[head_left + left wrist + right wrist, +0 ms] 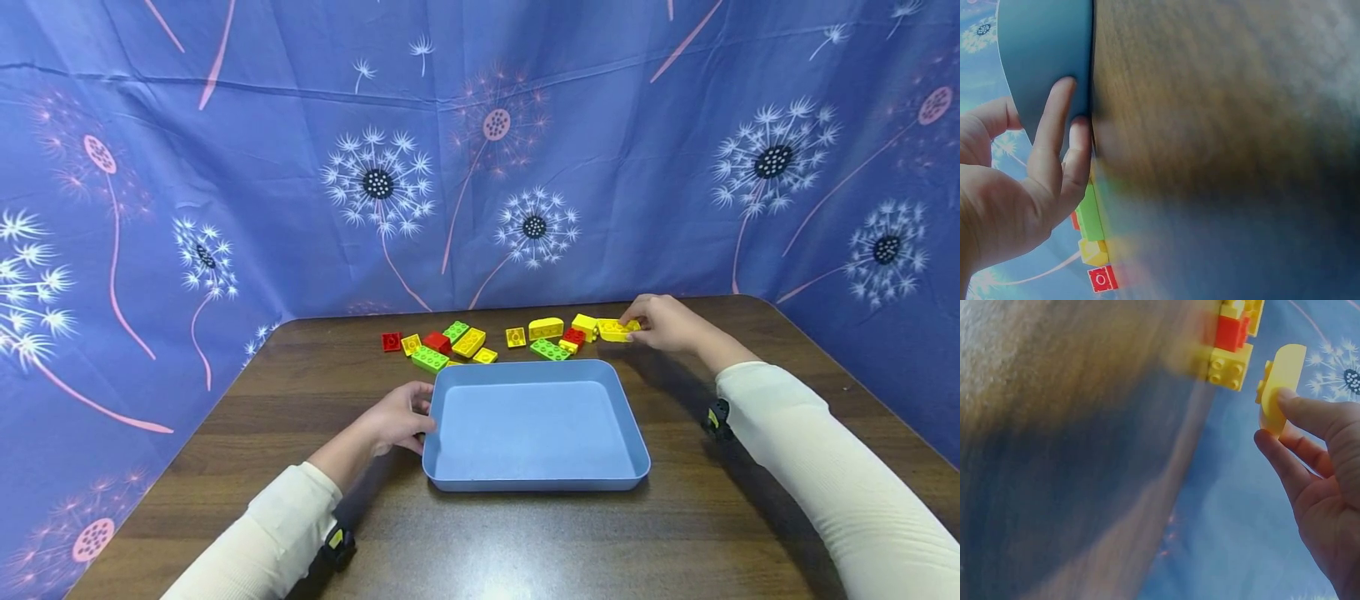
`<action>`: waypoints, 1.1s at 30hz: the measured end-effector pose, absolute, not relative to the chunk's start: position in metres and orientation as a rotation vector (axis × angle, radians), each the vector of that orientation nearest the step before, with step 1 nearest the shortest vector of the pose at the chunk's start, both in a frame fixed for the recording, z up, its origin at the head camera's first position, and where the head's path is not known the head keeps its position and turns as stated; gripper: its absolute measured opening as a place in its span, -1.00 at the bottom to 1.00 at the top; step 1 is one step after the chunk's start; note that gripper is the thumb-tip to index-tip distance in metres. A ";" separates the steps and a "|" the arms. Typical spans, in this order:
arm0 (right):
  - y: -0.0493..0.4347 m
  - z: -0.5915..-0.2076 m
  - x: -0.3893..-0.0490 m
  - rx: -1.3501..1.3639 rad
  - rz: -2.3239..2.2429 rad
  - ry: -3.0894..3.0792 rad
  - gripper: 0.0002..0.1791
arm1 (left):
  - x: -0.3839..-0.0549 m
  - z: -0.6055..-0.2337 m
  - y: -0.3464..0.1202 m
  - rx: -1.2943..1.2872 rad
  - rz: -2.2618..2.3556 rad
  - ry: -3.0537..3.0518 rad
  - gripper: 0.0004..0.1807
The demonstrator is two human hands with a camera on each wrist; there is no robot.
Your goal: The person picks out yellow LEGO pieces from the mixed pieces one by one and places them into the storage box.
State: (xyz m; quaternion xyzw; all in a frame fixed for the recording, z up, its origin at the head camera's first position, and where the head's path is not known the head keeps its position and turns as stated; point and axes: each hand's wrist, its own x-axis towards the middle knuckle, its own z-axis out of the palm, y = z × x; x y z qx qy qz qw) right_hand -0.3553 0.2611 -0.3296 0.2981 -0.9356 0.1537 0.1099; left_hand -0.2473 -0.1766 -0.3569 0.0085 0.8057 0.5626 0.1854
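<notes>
A shallow blue tray (536, 429) lies on the table. My left hand (397, 417) grips its left side; in the left wrist view the fingers (1054, 137) lie against the outer wall and one digit reaches the rim. At the back right, my right hand (663, 323) pinches a yellow building brick (613, 331) between thumb and fingers. The right wrist view shows this brick (1282, 375) turned on its side, with a rounded end and studs facing left. Just left of it are another yellow brick (585, 325) and a red brick (575, 336).
Behind the tray, toy bricks lie scattered along the table's back: a green brick (550, 349), a long yellow brick (546, 328), another green brick (430, 359), a red brick (391, 342) and several others. A blue dandelion-print curtain (480, 167) hangs behind the wooden table (300, 392).
</notes>
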 end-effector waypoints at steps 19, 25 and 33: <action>0.223 -0.301 -0.341 1.070 0.498 -2.685 -0.78 | -0.246 -0.357 -0.176 0.020 1.561 2.286 -0.30; 0.204 -0.292 -0.338 1.143 0.496 -2.697 -0.78 | -0.245 -0.358 -0.178 0.012 1.572 2.256 -0.29; 0.178 -0.288 -0.335 1.220 0.561 -2.695 -0.80 | -0.246 -0.356 -0.178 0.034 1.578 2.255 -0.29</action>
